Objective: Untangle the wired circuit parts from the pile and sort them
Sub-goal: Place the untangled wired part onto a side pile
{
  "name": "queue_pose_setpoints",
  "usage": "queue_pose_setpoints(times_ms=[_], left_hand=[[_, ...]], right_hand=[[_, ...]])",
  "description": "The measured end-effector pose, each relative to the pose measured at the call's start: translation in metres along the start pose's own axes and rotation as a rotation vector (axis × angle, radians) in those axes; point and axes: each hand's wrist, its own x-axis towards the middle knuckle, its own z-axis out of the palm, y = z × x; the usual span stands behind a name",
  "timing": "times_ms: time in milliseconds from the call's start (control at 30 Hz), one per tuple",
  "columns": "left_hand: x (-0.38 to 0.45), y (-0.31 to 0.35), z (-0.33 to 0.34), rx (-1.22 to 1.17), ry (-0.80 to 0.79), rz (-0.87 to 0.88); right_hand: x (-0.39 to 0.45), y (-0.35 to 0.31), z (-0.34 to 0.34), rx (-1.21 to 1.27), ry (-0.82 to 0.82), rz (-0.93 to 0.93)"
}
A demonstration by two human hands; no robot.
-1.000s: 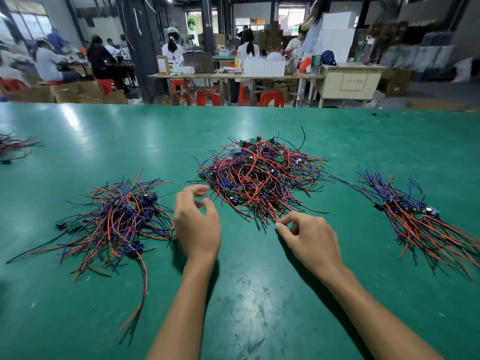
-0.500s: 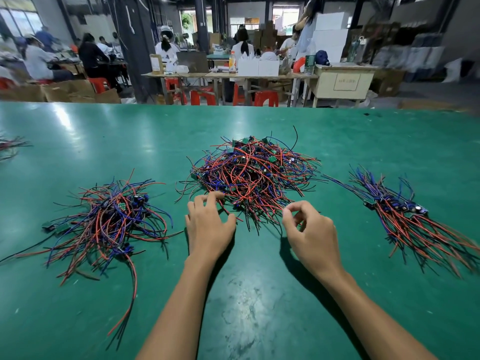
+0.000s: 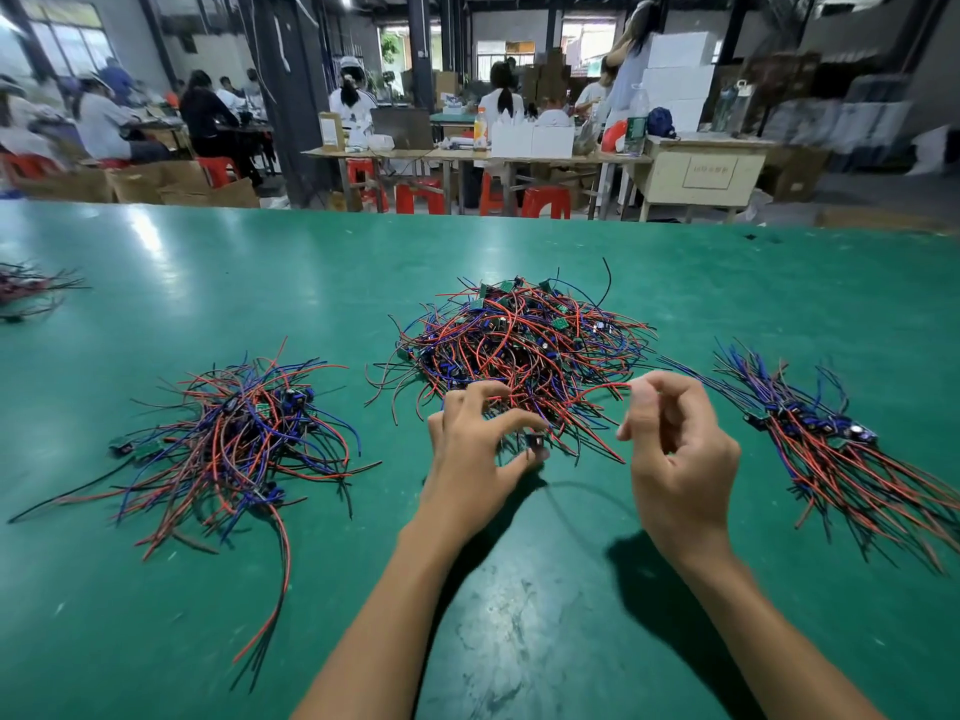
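A tangled pile of red, blue and black wired circuit parts (image 3: 519, 345) lies at the middle of the green table (image 3: 171, 283). My left hand (image 3: 475, 459) rests at the pile's near edge, thumb and forefinger pinched on a small dark wired circuit part (image 3: 535, 443). My right hand (image 3: 680, 459) hovers just right of it, fingers curled and thumb apart from the forefinger; a red wire end touches the forefinger tip. A loose heap of parts (image 3: 239, 433) lies to the left. A combed, aligned bundle (image 3: 831, 454) lies to the right.
Another small wire heap (image 3: 26, 291) sits at the table's far left edge. Beyond the far table edge are work tables, red stools, cardboard boxes and several seated people.
Both hands moved forward to the central pile. My left hand closed thumb and forefinger on a dark part at the pile's edge. My right hand's pinch loosened.
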Motion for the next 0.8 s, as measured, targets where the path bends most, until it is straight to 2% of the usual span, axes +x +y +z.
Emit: queue_pose_setpoints(times_ms=[167, 300, 433, 500, 567, 600, 700, 800], left_hand=[[-0.002, 0.017, -0.002, -0.156, 0.019, 0.043], [-0.002, 0.030, -0.006, -0.464, -0.022, -0.064], [0.000, 0.039, -0.011, -0.801, -0.075, -0.197], [0.000, 0.042, -0.012, -0.909, -0.058, -0.224], [0.000, 0.042, -0.012, -0.980, -0.034, -0.236], [0.000, 0.042, -0.012, -1.008, -0.033, -0.243], [-0.002, 0.042, -0.013, -1.085, -0.085, -0.232], [-0.004, 0.042, -0.013, -1.121, -0.149, -0.238]], right_hand=[[0.014, -0.001, -0.009, 0.014, 0.122, 0.039], [0.025, 0.001, -0.018, 0.038, 0.219, 0.107], [0.020, -0.004, -0.019, 0.012, 0.214, 0.086], [0.015, -0.004, -0.017, -0.088, 0.151, -0.015], [0.007, -0.003, -0.013, -0.165, -0.020, -0.072], [0.003, -0.004, -0.010, -0.160, -0.134, -0.031], [-0.007, -0.011, 0.002, -0.061, -0.401, 0.226], [-0.005, -0.013, 0.006, 0.200, -0.489, 0.578]])
